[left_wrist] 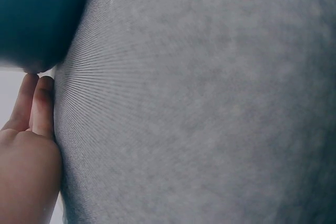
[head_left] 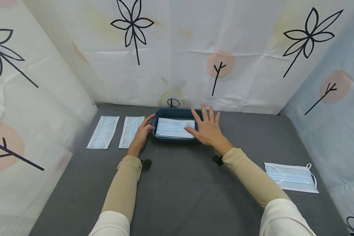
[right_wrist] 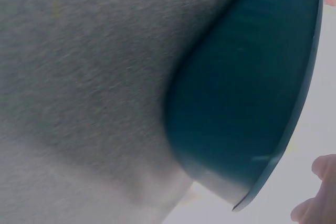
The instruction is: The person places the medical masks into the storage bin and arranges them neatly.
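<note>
This looks like a small draped booth; whether it stands in a home, an office or a lab cannot be told. Creased white cloth (head_left: 253,91) hangs across the top of the head view and down its left and right sides, printed with black flower outlines (head_left: 132,23) and peach discs (head_left: 228,64). A dark grey tabletop (head_left: 177,196) fills the middle and lower frame, walled by that cloth on three sides.

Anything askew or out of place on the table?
Mildly: one mask lies far right, away from the stack in the tray, slightly tilted, an ear loop poking past its corner. Nothing looks spilled or damaged.
</note>
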The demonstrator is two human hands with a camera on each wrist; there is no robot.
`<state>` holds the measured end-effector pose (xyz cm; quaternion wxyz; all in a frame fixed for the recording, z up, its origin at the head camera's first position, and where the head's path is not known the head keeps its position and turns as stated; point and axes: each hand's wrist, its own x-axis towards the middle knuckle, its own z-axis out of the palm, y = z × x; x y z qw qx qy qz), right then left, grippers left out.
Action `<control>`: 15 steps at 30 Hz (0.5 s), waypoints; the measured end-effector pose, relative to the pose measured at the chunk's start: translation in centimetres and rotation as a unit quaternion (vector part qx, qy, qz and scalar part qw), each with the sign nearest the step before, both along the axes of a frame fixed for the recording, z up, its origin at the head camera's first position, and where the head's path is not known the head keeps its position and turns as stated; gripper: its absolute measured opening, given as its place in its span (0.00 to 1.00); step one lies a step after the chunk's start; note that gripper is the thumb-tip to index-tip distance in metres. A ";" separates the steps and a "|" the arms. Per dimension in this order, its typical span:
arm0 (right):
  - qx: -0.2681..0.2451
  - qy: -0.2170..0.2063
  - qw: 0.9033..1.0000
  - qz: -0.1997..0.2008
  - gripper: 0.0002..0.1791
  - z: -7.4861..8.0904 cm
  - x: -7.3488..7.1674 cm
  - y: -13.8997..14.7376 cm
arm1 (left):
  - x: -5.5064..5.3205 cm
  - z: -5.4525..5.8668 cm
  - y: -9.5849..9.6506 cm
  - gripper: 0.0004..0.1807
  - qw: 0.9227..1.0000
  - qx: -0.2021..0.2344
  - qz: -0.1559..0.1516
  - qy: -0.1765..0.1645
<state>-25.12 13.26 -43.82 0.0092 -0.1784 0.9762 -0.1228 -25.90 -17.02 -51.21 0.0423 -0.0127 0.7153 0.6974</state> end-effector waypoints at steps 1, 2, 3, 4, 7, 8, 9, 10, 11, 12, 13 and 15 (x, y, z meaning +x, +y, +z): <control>0.000 -0.002 1.000 -0.001 0.48 -0.1 0.1 0.3 | 0.0 0.0 0.0 0.36 1.000 -0.001 -0.001 -0.001; 0.001 -0.003 1.000 -0.001 0.49 -0.2 0.2 0.5 | 0.0 0.1 0.0 0.36 1.000 -0.001 -0.003 -0.003; 0.003 -0.005 1.000 -0.002 0.49 -0.3 0.3 0.8 | 0.0 0.1 0.0 0.36 1.000 0.001 -0.003 -0.005; 0.007 -0.005 1.000 -0.003 0.49 -0.4 0.5 1.0 | 0.0 0.1 0.0 0.36 1.000 0.003 -0.003 -0.008; 0.018 -0.007 1.000 -0.009 0.49 -0.5 0.8 1.8 | 0.1 0.4 0.0 0.36 1.000 0.014 -0.009 -0.017; 0.020 -0.007 1.000 -0.011 0.49 -0.5 0.9 2.0 | 0.2 0.6 0.0 0.36 1.000 0.018 -0.012 -0.019; 0.020 -0.007 1.000 -0.013 0.50 -0.5 1.0 2.3 | 0.2 0.8 0.0 0.36 0.999 0.022 -0.014 -0.022; 0.021 -0.006 1.000 -0.013 0.50 -0.5 1.2 2.5 | 0.4 1.2 0.0 0.36 0.999 0.021 -0.017 -0.023; 0.022 -0.004 1.000 -0.015 0.50 -0.5 1.3 2.8 | 0.6 1.7 0.0 0.36 0.999 0.022 -0.020 -0.024; 0.022 -0.003 1.000 -0.015 0.50 -0.5 1.4 3.0 | 0.8 2.0 0.1 0.36 0.999 0.022 -0.023 -0.025; 0.022 -0.002 1.000 -0.016 0.50 -0.5 1.5 3.3 | 1.0 2.4 0.1 0.36 0.999 0.021 -0.025 -0.027; 0.023 0.001 1.000 -0.017 0.50 -0.4 1.8 3.8 | 1.3 3.1 0.2 0.36 0.999 0.015 -0.027 -0.028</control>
